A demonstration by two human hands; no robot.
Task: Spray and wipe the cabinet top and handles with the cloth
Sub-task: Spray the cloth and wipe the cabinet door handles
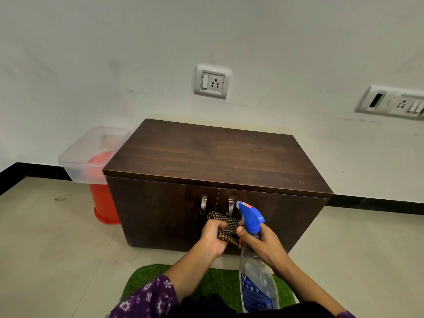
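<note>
A low dark wooden cabinet (pixel 215 157) stands against the wall, its top bare. Two metal handles, the left handle (pixel 203 204) and the right handle (pixel 231 207), sit at the middle of its two doors. My left hand (pixel 212 237) grips a bunched brown checked cloth (pixel 226 230) in front of the doors, just below the handles. My right hand (pixel 261 244) holds the neck of a clear spray bottle (pixel 254 271) with a blue trigger head, nozzle near the right handle; its thumb touches the cloth.
A clear plastic box (pixel 75 164) rests on a red bucket (pixel 103 203) left of the cabinet. A green grass-like mat (pixel 146 278) lies on the tiled floor under my arms. Wall sockets (pixel 212 81) are above the cabinet.
</note>
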